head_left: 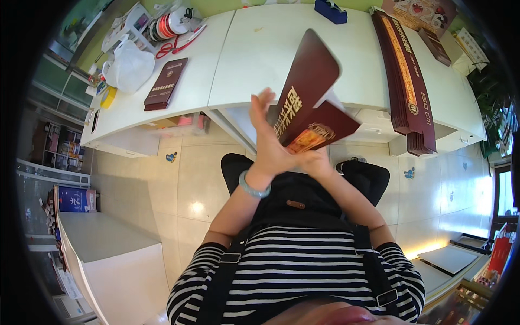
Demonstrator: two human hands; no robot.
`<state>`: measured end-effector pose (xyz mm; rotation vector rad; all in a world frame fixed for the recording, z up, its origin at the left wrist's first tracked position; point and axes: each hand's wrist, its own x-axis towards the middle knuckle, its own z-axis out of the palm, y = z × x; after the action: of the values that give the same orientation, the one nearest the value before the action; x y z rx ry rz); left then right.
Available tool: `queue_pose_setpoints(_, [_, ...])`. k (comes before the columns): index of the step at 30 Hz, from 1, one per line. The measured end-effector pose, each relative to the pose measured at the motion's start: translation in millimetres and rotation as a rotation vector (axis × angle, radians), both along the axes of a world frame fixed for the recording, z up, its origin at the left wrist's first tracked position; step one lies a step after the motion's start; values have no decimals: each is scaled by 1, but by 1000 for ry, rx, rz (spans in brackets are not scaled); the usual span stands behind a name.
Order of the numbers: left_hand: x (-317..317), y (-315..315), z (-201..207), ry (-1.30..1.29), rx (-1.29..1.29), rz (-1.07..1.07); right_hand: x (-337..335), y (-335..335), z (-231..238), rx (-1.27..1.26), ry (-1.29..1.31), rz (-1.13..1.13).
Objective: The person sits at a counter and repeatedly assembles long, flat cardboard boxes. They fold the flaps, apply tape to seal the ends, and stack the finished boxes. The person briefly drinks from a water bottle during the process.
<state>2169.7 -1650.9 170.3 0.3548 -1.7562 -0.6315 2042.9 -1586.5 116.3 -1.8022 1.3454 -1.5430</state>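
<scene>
Between my hands is a maroon cardboard carton [309, 108] with gold lettering and an orange picture panel. It is tilted upward, and its long flap stands away from the rest, with a pale inside showing at the gap. My left hand [268, 143], a pale bracelet on its wrist, has its fingers stretched out along the carton's left side. Low on the carton's near end is my right hand [314, 161], gripping it; most of its fingers are hidden behind the carton.
Long flat maroon cartons [398, 81] lie stacked on the white table [244, 65] at right, overhanging its front edge. Smaller maroon cartons [166, 84], a white bag [130, 67], red scissors [169, 49] and yellow tape [108, 97] are at left. A blue tape dispenser [330, 11] stands at the back.
</scene>
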Motion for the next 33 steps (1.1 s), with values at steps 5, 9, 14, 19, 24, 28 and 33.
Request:
queue_pose_setpoints(5, [8, 26, -10, -38, 310, -156, -4, 35, -5, -73, 264, -29])
queue_pose_setpoints(9, [20, 26, -5, -153, 271, -404, -44, 35, 53, -274, 162, 115])
queue_pose_setpoints(14, [20, 35, 6, -186, 16, -270, -41, 38, 76, -412, -45, 260])
queue_pose_setpoints(19, [14, 35, 56, -62, -244, -210, -31, 26, 97, -637, -83, 150])
queue_pose_setpoints(24, [16, 36, 72, -253, -213, -189, -27, 23, 88, -593, -118, 1])
queue_pose_setpoints(28, [11, 24, 58, -222, -203, -83, -26, 27, 87, -558, -78, -15])
queue_pose_setpoints(33, [3, 14, 49, -185, -155, -106, -31, 17, 86, -570, -112, 42])
